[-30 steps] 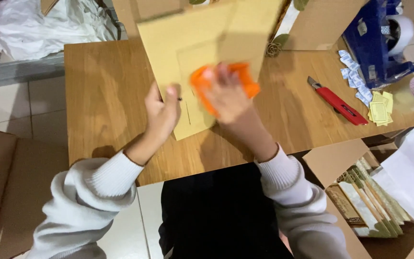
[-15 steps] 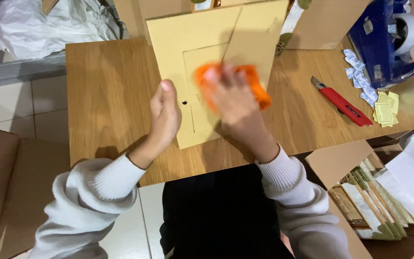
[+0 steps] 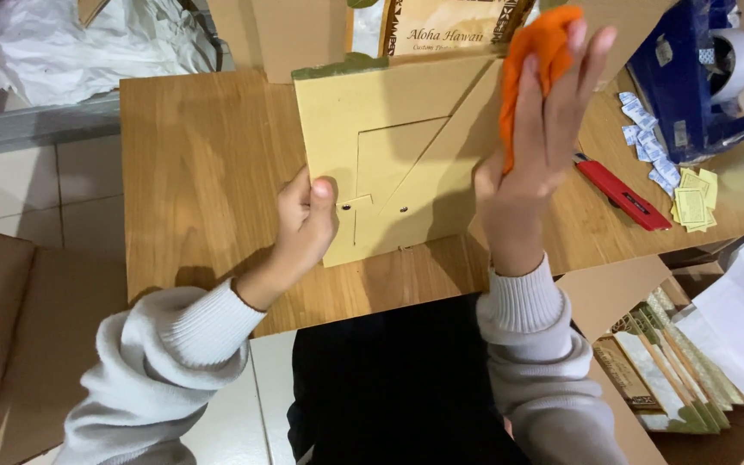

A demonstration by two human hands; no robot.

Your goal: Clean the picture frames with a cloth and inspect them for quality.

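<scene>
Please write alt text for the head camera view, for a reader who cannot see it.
A person's left hand holds the tan cardboard back of a picture frame over a wooden table, while the right hand presses an orange cloth against it. A red utility knife lies at right.

Small white-and-blue sachets [image 3: 643,138] lie scattered on the wooden counter [image 3: 200,172], beside square yellow paper labels [image 3: 693,200]. An open brown cardboard box [image 3: 639,344] of flat packaged items stands below the counter's right edge.
</scene>
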